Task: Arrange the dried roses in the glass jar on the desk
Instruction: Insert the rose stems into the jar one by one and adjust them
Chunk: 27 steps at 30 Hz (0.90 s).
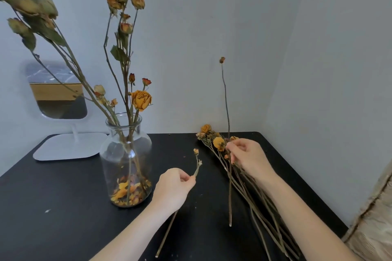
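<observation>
Left hand (172,188) and right hand (250,157) are bare; left forearm (131,229) and right forearm (297,207) are likewise uncovered.

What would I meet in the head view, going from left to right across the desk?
mirror → glass jar → left hand, pinching a short rose stem → right hand, holding a tall rose stem

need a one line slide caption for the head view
Left hand pinches a thin budded stem; right hand holds a long stem upright over the rose bundle, beside the glass jar.
</observation>
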{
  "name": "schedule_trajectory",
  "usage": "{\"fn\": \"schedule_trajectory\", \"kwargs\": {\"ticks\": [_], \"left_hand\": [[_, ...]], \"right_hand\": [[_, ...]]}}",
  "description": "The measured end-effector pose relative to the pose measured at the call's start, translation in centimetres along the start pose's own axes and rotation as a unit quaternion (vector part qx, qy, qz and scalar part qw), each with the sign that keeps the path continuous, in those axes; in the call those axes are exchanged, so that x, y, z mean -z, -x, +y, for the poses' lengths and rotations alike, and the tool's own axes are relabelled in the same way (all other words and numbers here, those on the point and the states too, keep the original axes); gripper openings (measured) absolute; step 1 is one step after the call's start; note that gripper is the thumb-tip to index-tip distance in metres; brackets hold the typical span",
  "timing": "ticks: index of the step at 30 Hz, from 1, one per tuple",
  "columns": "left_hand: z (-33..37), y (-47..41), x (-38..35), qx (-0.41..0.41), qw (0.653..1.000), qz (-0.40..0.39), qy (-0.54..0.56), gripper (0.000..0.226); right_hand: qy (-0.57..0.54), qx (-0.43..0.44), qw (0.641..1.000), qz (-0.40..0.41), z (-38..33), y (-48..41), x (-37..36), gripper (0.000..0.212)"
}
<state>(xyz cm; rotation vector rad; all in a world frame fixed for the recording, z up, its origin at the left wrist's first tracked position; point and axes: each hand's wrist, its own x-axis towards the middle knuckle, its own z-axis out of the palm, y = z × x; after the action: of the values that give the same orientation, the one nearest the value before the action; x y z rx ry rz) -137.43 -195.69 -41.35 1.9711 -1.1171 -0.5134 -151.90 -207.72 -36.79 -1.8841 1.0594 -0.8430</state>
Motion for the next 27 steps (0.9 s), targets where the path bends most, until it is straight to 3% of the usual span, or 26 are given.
{"fn": "schedule_trajectory", "kwargs": {"ticks": [5,12,20,24,27], "left_hand": [[0.0,3.6,3.8,-0.095,0.99,0.089,0.061,0.016],[-0.1,8.2,11.3,-0.138,0.949,0.237,0.154,0.007],[1.7,9.2,18.1,-0.22,0.859,0.424,0.187,0.022],[3.5,8.8,20.0,-0.278,0.814,0.464,0.211,0.026],[4.4,7.9,20.3,-0.304,0.804,0.457,0.23,0.022]], "right_hand": [[-0.06,0.016,0.998,0.026,-2.3,-0.5,-0.4,0.011],[-0.093,0.041,0.995,0.003,-4.9,0.4,-3.2,0.011],[-0.093,0.076,0.993,-0.008,-6.6,1.3,-5.1,0.018],[-0.092,0.079,0.993,-0.009,-6.8,1.4,-5.0,0.02],[-0.093,0.079,0.993,-0.005,-6.9,1.4,-5.1,0.02]]}}
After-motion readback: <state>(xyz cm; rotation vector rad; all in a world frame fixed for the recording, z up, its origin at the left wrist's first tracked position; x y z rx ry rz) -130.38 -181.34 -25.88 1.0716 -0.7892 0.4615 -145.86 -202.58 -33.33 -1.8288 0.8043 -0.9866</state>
